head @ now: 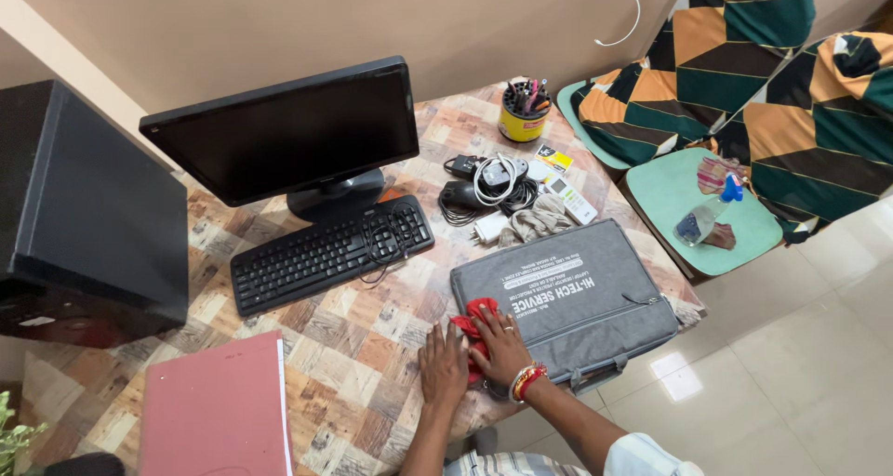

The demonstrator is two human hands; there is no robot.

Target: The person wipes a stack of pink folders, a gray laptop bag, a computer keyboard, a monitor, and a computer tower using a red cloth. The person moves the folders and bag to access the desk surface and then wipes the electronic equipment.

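Observation:
My right hand [502, 344] presses a red cloth [475, 313] against the near left corner of a grey laptop bag [577, 290] that lies flat on the patterned table [358, 346]. Bangles circle that wrist. My left hand [443, 366] rests flat on the table just left of the cloth, fingers together, touching the cloth's edge.
A black monitor [298, 132] and black keyboard [330, 251] stand behind my hands. A tangle of cables, chargers and a mouse [493, 190] lies beside a yellow pen holder [523, 113]. A pink folder [216, 411] lies front left, a black computer case [88, 216] far left. Patterned chairs [744, 85] stand right.

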